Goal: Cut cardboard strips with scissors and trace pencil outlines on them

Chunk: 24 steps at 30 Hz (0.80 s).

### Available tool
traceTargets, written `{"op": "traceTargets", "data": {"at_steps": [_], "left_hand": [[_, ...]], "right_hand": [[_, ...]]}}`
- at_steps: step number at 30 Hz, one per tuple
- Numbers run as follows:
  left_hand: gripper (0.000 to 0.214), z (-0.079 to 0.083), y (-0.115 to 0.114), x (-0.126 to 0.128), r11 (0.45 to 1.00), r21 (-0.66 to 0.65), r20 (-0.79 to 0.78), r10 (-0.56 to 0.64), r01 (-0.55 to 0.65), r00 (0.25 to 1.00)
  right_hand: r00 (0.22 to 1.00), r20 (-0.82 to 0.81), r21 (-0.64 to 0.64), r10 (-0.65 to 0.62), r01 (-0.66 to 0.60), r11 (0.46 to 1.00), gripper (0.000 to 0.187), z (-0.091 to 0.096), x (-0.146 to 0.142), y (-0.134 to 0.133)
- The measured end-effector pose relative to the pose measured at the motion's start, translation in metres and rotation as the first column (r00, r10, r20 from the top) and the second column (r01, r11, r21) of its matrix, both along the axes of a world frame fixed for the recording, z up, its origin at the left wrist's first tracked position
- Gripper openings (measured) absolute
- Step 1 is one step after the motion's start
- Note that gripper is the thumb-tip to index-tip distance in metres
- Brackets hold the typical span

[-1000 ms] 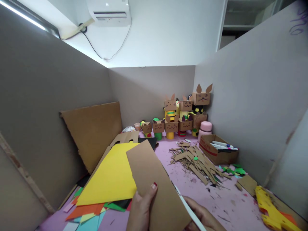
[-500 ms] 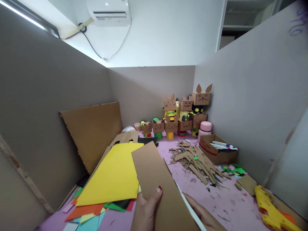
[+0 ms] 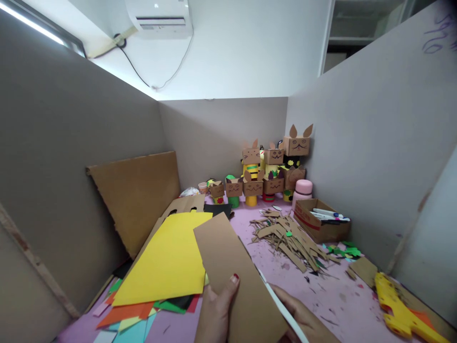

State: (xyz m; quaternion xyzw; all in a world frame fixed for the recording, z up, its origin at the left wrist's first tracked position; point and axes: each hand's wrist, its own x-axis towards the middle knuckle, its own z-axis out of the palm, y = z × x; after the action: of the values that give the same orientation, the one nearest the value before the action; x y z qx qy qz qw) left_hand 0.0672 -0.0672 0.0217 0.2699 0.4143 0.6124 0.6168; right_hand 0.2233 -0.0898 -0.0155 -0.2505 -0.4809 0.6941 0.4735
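Left hand: The left hand is at 6 o'clock in the view. Its thumb, with a red nail, presses on top of the brown card. The other fingers are under the card, so the hand is pinched shut on it.
Right hand: The right hand is at 5 o'clock, just beside the card's right edge. A thin white stick lies across it. The fingertips are hidden behind the card, so I cannot tell if they are closed on the stick.
Brown card: It is a long flat piece, held up over the pink table. It tilts from 6 o'clock up toward 12 o'clock. Its far end covers a bit of the yellow paper.
Yellow paper: The big yellow paper lies at 9 o'clock from the card, on top of orange, green and black sheets.
Scrap pile: A heap of brown card scraps sits at 2 o'clock from the card, well apart from both hands.
Pen box: A small open box with pens is just past the scraps, near the right wall.
Box animals: Little card box animals stand at 12 o'clock in the far corner. A pink bottle is just beside them.
Yellow tool: A yellow tool lies at 4 o'clock, near the right wall.
Big board: A big brown board leans on the left wall at 10 o'clock.
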Motion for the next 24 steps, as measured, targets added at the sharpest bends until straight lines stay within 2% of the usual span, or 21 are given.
{"op": "traceTargets", "data": {"at_steps": [6, 12, 18, 21, 24], "left_hand": [[0.054, -0.008, 0.003, 0.004, 0.997, -0.033, 0.083, -0.073, 0.076, 0.994], [0.046, -0.021, 0.01, -0.002, 0.99, -0.078, 0.074, -0.111, 0.117, 0.991], [0.069, -0.027, 0.012, -0.007, 0.996, -0.063, 0.046, -0.055, 0.057, 0.997], [0.077, -0.025, 0.01, -0.008, 0.997, -0.055, 0.059, -0.047, 0.05, 0.997], [0.08, -0.022, 0.007, -0.008, 0.996, -0.052, 0.062, -0.065, 0.068, 0.996]], "right_hand": [[1.0, -0.007, 0.091, -0.015, 0.016, 0.996, 0.053, -0.003, 0.0, 0.006], [0.999, -0.044, -0.012, -0.006, 0.006, 1.0, 0.062, -0.007, -0.008, 0.004], [0.999, -0.03, -0.072, 0.04, -0.042, 0.997, 0.061, -0.009, -0.002, 0.003], [0.998, 0.046, -0.102, 0.044, -0.039, 0.994, 0.064, -0.004, 0.003, 0.001], [0.989, 0.148, -0.055, 0.028, -0.02, 0.998, 0.063, 0.002, 0.006, 0.0]]}}
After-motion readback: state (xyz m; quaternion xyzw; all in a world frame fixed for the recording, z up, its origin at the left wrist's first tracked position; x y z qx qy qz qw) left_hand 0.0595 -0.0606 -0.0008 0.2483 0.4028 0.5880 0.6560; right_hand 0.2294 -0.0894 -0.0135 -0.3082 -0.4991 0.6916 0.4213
